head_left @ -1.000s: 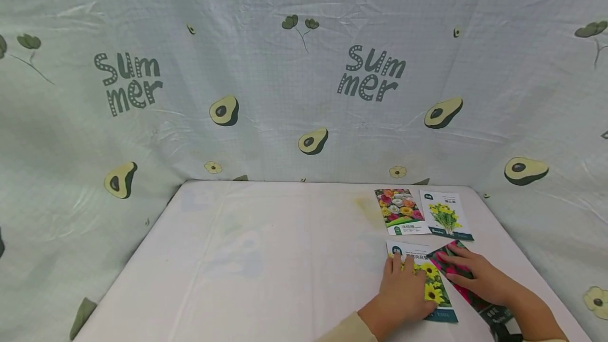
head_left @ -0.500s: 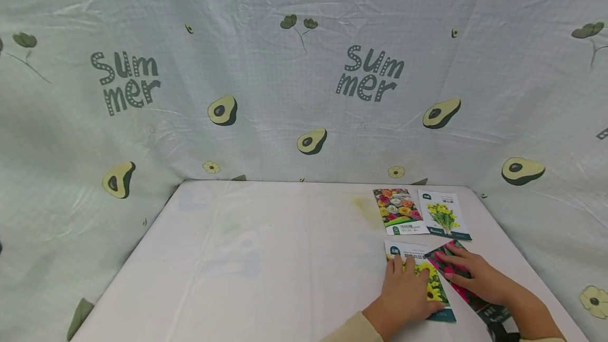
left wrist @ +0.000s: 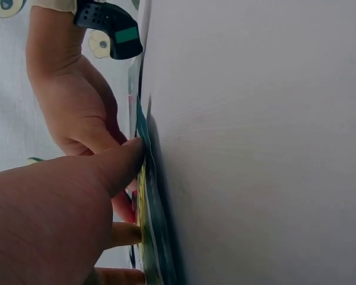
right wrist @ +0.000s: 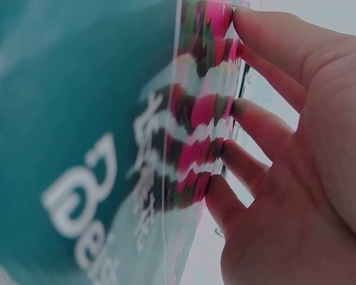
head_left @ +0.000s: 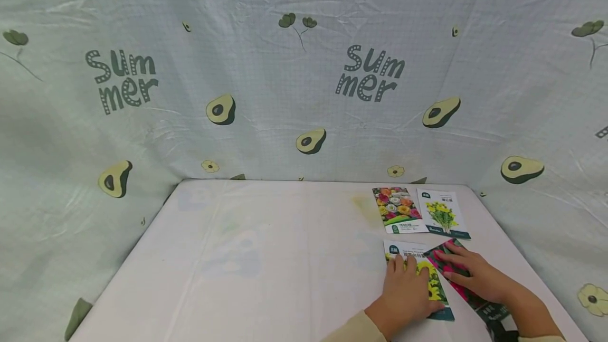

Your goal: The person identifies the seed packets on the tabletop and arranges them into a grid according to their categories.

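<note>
My left hand (head_left: 405,292) rests on a seed packet with yellow sunflowers (head_left: 434,278), fingertips spread on its face and thumb near its lower right edge. In the left wrist view that hand's thumb (left wrist: 121,163) touches the packet's edge, which stands slightly off the table. To the right, a packet with pink flowers (head_left: 467,295) lies tilted, its upper corner over the sunflower packet's edge. My right hand (head_left: 482,276) lies on it. In the right wrist view the fingertips of the right hand (right wrist: 285,142) touch its glossy face, the fingers fairly straight.
Behind the hands lie a packet with mixed-colour flowers (head_left: 398,210) and one with a yellow bouquet (head_left: 444,214), side by side. A white table (head_left: 261,289) extends to the left. A printed avocado curtain (head_left: 266,67) hangs around the back and sides.
My left hand has shifted slightly to the right across the sunflower packet, its thumb closer to the lower right edge. The right hand and the packets stay in place; the head view shifts slightly.
</note>
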The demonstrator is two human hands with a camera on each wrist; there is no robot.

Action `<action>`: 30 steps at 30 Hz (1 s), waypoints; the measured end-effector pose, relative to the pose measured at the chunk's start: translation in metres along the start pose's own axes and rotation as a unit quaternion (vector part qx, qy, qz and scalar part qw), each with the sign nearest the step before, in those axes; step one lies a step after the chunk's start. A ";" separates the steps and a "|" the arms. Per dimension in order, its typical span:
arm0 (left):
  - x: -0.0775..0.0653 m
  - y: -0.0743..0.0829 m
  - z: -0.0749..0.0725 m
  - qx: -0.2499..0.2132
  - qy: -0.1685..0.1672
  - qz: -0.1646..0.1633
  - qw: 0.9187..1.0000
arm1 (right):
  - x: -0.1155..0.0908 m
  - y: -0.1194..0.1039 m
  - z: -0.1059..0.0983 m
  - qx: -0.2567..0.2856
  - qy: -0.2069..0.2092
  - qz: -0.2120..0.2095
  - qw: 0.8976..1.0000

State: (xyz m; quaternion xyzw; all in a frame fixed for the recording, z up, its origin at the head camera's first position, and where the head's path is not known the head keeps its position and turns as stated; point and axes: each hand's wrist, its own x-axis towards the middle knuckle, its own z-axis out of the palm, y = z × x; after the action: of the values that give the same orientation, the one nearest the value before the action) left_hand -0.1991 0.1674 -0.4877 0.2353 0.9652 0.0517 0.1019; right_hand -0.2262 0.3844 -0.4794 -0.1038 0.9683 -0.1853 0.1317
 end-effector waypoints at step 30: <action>0.006 0.007 0.005 0.023 0.015 -0.013 1.000 | -0.009 -0.003 -0.009 -0.011 0.001 -0.024 1.000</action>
State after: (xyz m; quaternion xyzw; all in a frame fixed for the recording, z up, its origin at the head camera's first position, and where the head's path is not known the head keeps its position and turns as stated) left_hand -0.2003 0.1763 -0.4924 0.2246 0.9705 0.0315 0.0822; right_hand -0.2194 0.3871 -0.4686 -0.1283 0.9677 -0.1775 0.1249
